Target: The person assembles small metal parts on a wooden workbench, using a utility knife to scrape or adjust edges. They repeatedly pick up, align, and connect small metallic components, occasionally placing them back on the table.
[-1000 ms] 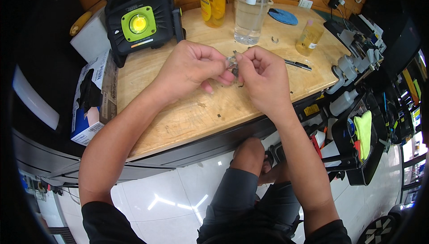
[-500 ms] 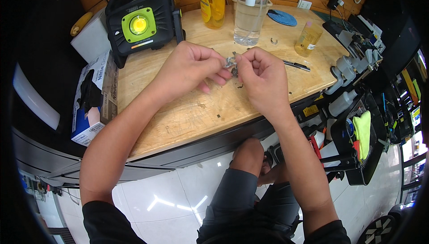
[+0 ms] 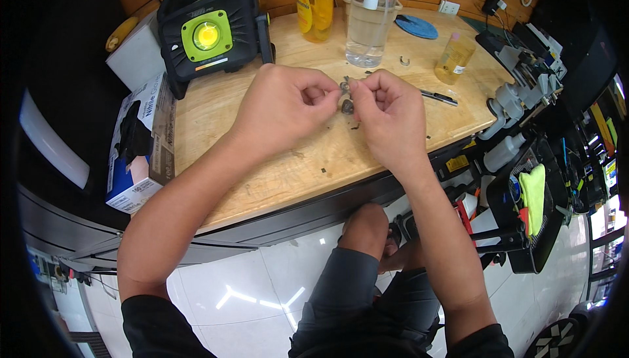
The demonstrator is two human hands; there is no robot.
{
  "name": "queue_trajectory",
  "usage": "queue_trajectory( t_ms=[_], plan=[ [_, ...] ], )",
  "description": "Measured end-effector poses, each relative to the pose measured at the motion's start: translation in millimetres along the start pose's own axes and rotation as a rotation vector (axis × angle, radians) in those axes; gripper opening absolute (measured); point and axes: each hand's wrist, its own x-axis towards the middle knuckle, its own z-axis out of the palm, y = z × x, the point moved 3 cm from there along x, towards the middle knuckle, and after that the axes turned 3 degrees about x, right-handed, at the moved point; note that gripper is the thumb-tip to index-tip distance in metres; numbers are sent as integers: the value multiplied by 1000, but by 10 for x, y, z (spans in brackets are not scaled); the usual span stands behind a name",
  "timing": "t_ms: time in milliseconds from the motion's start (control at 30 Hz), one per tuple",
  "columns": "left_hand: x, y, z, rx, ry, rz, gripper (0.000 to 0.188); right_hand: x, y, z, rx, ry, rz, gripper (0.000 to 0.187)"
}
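Over the wooden workbench [image 3: 262, 184], both hands meet with their fingertips almost touching. A small shiny grey piece [image 3: 344, 85], too small to name, is pinched between them. My left hand [image 3: 285, 102] is closed, thumb against curled fingers, at the left side of that piece. My right hand [image 3: 392, 115] grips it from the right between thumb and forefinger. Just below the fingertips is a dark grey lump [image 3: 347, 106] on the bench. Little dark scraps lie about it. Beside my right hand rests a slim black and silver pen-like tool [image 3: 439, 97].
A lit work lamp [image 3: 207, 36] stands back left, above a glove box [image 3: 139, 155]. Behind the hands are a clear water bottle [image 3: 368, 24] and a yellow liquid bottle [image 3: 316, 4]. A yellowish jar [image 3: 453, 60], blue round pad [image 3: 416, 26] and clamp [image 3: 508, 104] sit rightward.
My left fingers, looser and more spread before, have curled into a tight pinch at the small grey piece. My right hand keeps its pinch. The whole view has shifted slightly.
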Motion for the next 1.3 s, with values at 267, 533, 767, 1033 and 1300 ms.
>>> queue_trajectory(
  t_ms=[267, 533, 767, 1033, 1300],
  plan=[
    [-47, 205, -6, 383, 88, 400, 10, -10, 3, 18, 5, -32, 9, 21],
    [-45, 171, -75, 302, 141, 358, 8, -17, -19, 26, 20, -43, 12, 20],
    [72, -8, -217, 151, 169, 147, 14, -10, 7, -10, 35, -23, 11, 20],
    [102, -72, -208, 186, 2, 1, 28, -37, -91, -17, 126, -36, 82, 21],
    [23, -49, -35, -243, -39, -17, 28, -35, -60, 4, 158, -70, 30, 19]
  ],
)
